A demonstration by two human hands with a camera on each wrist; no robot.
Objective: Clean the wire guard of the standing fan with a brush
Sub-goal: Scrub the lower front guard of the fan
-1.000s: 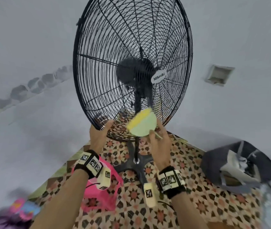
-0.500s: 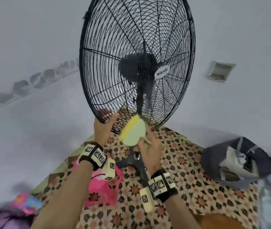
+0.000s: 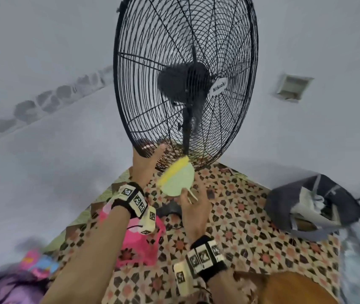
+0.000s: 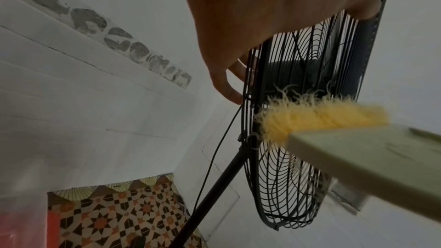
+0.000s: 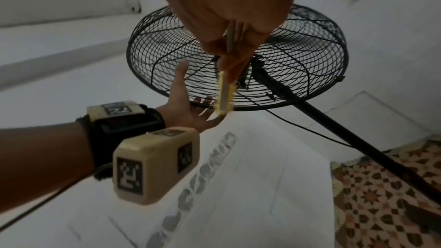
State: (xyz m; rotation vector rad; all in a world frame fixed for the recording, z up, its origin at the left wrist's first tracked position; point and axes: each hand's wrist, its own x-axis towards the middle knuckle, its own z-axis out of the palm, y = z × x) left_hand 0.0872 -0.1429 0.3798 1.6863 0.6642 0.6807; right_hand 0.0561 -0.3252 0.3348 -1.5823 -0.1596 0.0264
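At the black round wire guard (image 3: 185, 84)'s lower rim, left hand (image 3: 146, 165) gripping the wires should steady it while right hand (image 3: 194, 207), clamped on the pale-green yellow-bristled brush (image 3: 178, 177), sweeps along them.

Soft even daylight, dimmer wrist views, blurred edges, wide-angle bending

wire guard (image 3: 185, 84) top cut off by the frame, left hand's fingers (image 3: 146, 148) behind its wires, badge lettering perhaps unreadable

- The floor (image 3: 32, 172) is pale grey.
- A patterned mat (image 3: 251, 227) lies on it.
- The base of the standing fan (image 3: 170, 208) stands on the mat.
- A pink bag (image 3: 139, 244) and a dark grey bag (image 3: 310, 207) lie on the mat, well apart.
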